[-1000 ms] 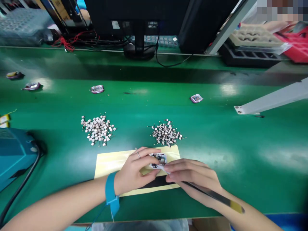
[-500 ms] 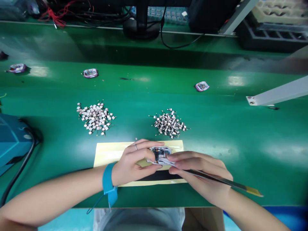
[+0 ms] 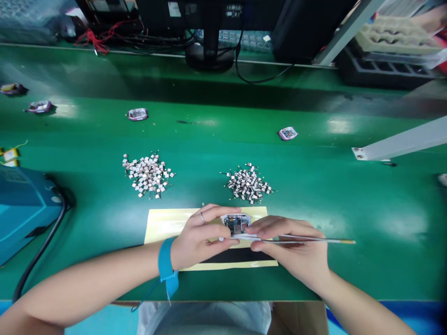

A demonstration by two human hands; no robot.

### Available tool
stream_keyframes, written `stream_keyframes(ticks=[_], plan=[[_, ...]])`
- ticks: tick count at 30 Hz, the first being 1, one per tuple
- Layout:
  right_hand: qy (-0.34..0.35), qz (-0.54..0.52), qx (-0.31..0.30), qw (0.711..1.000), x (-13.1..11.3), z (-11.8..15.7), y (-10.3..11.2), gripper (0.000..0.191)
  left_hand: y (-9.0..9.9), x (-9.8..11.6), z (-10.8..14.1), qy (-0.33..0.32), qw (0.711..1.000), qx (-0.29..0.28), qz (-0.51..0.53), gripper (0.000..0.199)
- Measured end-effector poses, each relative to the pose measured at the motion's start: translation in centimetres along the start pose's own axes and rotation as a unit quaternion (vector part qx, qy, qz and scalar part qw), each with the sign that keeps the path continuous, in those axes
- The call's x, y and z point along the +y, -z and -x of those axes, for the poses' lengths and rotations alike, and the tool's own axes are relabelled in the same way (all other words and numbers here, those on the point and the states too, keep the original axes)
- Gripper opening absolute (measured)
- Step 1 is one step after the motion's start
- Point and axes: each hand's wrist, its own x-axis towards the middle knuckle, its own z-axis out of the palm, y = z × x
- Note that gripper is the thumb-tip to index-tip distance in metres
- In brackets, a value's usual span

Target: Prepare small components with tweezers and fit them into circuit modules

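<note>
My left hand (image 3: 204,232), with a ring and a blue wrist strap (image 3: 168,260), grips the left side of a small white-rimmed device housing (image 3: 236,223) with a circuit board inside. Long metal tweezers (image 3: 314,240) lie in my right hand (image 3: 293,239), its fingers closed round them. The tweezers' tips reach the housing's near edge, and the right fingertips touch its right side. Under both hands lies a pale yellow sheet (image 3: 164,223) with a black strip (image 3: 226,256). What the tips touch is too small to make out.
Beyond the sheet lie two piles of tiny silvery parts with short leads, a left pile (image 3: 148,174) and a right pile (image 3: 248,183). Similar open housings (image 3: 138,114) stand farther back. A blue box (image 3: 28,204) is at left, a monitor stand (image 3: 209,53) behind, a white metal bar (image 3: 401,139) at right.
The tweezers have swung from slanting down to the right to nearly level, and my right hand has turned with them. The whole view has shifted slightly.
</note>
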Motion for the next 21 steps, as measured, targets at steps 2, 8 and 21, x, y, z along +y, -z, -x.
stream_keyframes(ticks=[2,8,21], plan=[[0.021,0.004,0.009,1.000,-0.1,0.1,-0.2,0.024,0.0,0.1,0.0,-0.023,1.000,-0.004,-0.006,0.007],[0.057,0.008,0.039,0.998,-0.4,0.4,-0.5,0.023,0.1,0.1,-0.2,-0.032,0.999,0.007,-0.011,0.009],[0.095,0.014,-0.054,0.994,-0.5,0.8,0.5,0.027,0.2,0.0,-0.3,-0.002,0.999,-0.003,0.035,0.016]])
